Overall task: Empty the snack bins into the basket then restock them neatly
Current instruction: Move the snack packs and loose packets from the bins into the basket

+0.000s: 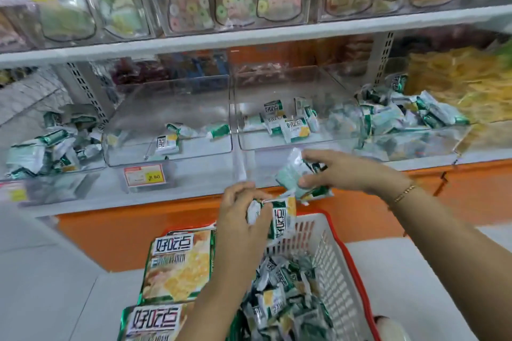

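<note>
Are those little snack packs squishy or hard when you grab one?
Probably crinkly and a bit puffy: the pack pinched by the left hand looks creased at its edge. Likely light, since the right hand seems to hold several packs in its fingers. The shiny wrapper may be slippery.

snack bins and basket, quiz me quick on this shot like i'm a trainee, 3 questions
1. True or false: the left hand holds a snack packet over the basket.
2. The right hand holds: A) nothing B) green-and-white packets C) a bottle.
3. Is the clear bin above the yellow price tag empty yet?
Key: 1 true; 2 B; 3 no, a few packets lie in it.
</note>
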